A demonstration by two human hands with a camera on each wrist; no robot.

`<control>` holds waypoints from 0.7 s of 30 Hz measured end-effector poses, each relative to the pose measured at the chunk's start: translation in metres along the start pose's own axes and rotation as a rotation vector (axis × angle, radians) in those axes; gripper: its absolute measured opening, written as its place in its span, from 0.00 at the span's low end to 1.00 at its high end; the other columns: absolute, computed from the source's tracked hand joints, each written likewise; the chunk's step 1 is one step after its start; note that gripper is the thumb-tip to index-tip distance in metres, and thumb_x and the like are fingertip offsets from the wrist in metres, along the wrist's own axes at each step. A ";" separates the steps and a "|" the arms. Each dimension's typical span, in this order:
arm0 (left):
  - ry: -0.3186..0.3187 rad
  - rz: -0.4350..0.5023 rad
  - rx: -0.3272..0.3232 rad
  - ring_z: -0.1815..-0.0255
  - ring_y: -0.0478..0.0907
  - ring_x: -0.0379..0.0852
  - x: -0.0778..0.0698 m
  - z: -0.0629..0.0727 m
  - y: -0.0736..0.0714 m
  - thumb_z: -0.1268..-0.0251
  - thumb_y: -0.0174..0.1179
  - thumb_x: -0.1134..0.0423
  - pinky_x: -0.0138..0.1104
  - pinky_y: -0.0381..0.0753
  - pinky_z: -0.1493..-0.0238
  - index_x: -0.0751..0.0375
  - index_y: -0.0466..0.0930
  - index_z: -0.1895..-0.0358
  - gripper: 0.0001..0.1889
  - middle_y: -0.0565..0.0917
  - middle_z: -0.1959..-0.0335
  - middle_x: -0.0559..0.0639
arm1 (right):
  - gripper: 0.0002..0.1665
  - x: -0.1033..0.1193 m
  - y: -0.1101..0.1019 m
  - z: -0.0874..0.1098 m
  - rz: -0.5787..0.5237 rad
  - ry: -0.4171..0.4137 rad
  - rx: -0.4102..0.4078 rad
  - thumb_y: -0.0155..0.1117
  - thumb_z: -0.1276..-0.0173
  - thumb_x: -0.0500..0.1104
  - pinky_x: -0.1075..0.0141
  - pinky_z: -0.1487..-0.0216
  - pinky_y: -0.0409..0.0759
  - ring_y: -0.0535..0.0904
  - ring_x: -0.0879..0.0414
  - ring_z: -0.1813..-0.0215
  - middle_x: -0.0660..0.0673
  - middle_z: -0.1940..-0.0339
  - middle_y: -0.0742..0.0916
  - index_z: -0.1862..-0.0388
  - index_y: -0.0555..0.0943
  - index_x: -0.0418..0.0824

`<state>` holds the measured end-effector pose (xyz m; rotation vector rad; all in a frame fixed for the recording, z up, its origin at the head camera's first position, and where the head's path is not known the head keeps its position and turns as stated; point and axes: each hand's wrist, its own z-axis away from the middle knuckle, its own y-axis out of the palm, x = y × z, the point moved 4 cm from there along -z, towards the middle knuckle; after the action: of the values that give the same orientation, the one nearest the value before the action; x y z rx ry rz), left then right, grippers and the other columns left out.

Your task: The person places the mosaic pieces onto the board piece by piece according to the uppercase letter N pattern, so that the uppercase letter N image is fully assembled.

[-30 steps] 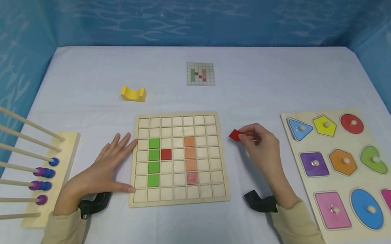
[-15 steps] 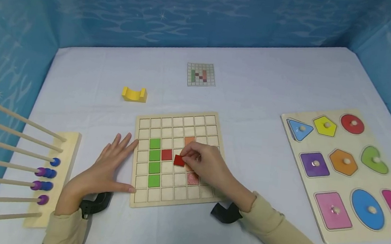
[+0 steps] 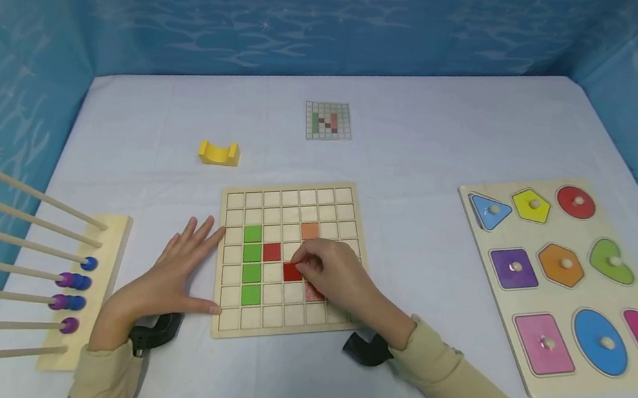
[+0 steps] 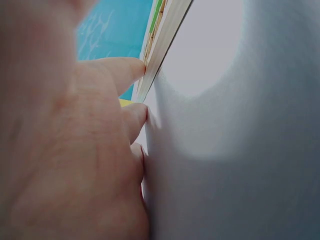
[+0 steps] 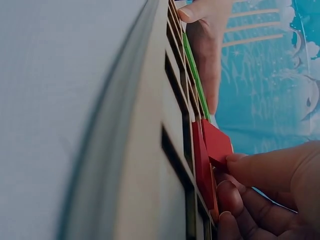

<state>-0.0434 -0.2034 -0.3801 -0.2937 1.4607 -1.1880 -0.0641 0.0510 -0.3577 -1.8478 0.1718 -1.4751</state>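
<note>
A wooden grid board [image 3: 218, 324] lies on the white table. In it sit a column of green tiles [image 3: 251, 273], a red tile [image 3: 271, 252], an orange tile [image 3: 310, 230] and a pinkish-red tile [image 3: 314, 292]. My right hand [image 3: 340, 278] is over the board, its thumb and fingertips pinching a red square tile [image 3: 292, 272] at a cell diagonally below the other red one. The right wrist view shows this red square tile [image 5: 217, 142] tilted. My left hand [image 3: 173, 278] rests with fingers spread, index finger and thumb touching the board's left edge. The right hand hides some cells.
A small grid pattern card [image 3: 329, 122] lies behind the board, near a yellow notched block [image 3: 218, 153]. A bead-and-peg stand [image 3: 116, 242] is at the left. At the right lies a knobbed shape puzzle [image 3: 497, 334].
My right hand has brought the red square tile leftward from beside the board to over it, then slightly lower onto a cell. The left hand stays at the board's edge.
</note>
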 end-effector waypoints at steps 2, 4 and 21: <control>-0.001 -0.001 0.000 0.28 0.23 0.55 0.000 0.000 0.000 0.64 0.73 0.38 0.55 0.28 0.35 0.55 0.42 0.25 0.63 0.37 0.25 0.57 | 0.07 0.001 0.000 0.000 0.018 -0.003 -0.001 0.65 0.42 0.31 0.70 0.76 0.72 0.70 0.64 0.77 0.58 0.80 0.77 0.72 0.84 0.43; -0.001 -0.001 -0.001 0.28 0.23 0.55 0.000 0.001 0.000 0.64 0.73 0.38 0.55 0.28 0.35 0.55 0.42 0.25 0.63 0.37 0.25 0.57 | 0.07 0.002 0.001 0.000 0.041 -0.007 -0.003 0.66 0.42 0.31 0.70 0.75 0.72 0.70 0.64 0.75 0.57 0.78 0.78 0.71 0.84 0.42; 0.010 0.013 0.002 0.28 0.23 0.56 0.001 -0.001 0.002 0.62 0.73 0.40 0.56 0.29 0.36 0.56 0.43 0.25 0.62 0.37 0.25 0.57 | 0.09 0.003 -0.034 0.006 0.055 -0.084 -0.145 0.67 0.43 0.30 0.69 0.68 0.75 0.74 0.60 0.69 0.52 0.70 0.80 0.62 0.83 0.36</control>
<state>-0.0436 -0.2032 -0.3821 -0.2768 1.4683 -1.1819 -0.0689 0.0759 -0.3347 -2.0002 0.2932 -1.3759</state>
